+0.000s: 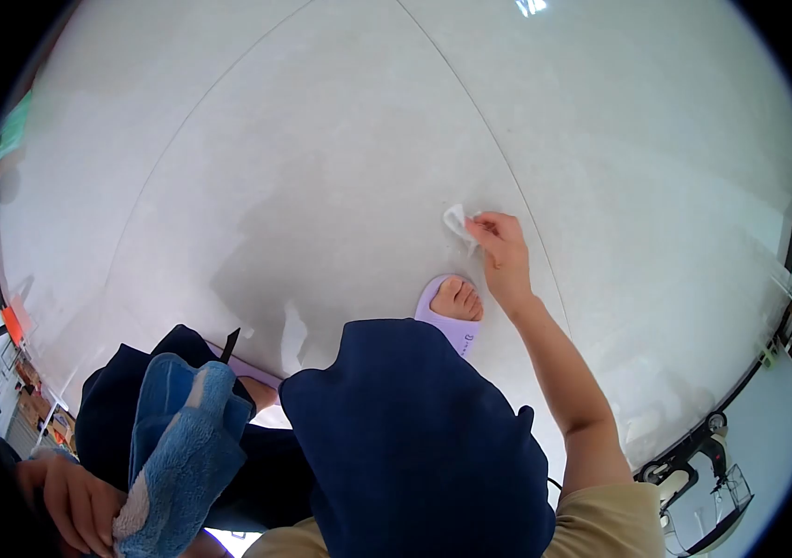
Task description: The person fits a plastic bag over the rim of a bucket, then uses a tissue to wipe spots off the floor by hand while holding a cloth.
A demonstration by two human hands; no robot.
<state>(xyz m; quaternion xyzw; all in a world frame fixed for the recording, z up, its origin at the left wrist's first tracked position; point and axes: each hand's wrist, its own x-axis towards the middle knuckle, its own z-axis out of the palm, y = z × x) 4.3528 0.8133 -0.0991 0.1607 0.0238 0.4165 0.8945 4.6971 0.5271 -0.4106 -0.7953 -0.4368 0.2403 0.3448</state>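
Thumb and fingers of my right hand (503, 253) pinch a crumpled white tissue (456, 221) low over the pale floor, just beyond my foot in a lilac slipper (452, 316). At the lower left, my left hand (75, 502) has its fingers curled against a blue terry towel (186, 446) with paler patches. The towel hangs beside my dark blue trouser leg. Part of the left hand is lost in the dark rim of the view.
Smooth light floor (321, 139) with thin curved-looking seams spreads ahead. My other slipper (261, 377) is partly covered by the dark trousers (414, 428). A black-framed wheeled object (703, 474) stands at the lower right. Several small items line the left edge, an orange one (12, 324) among them.
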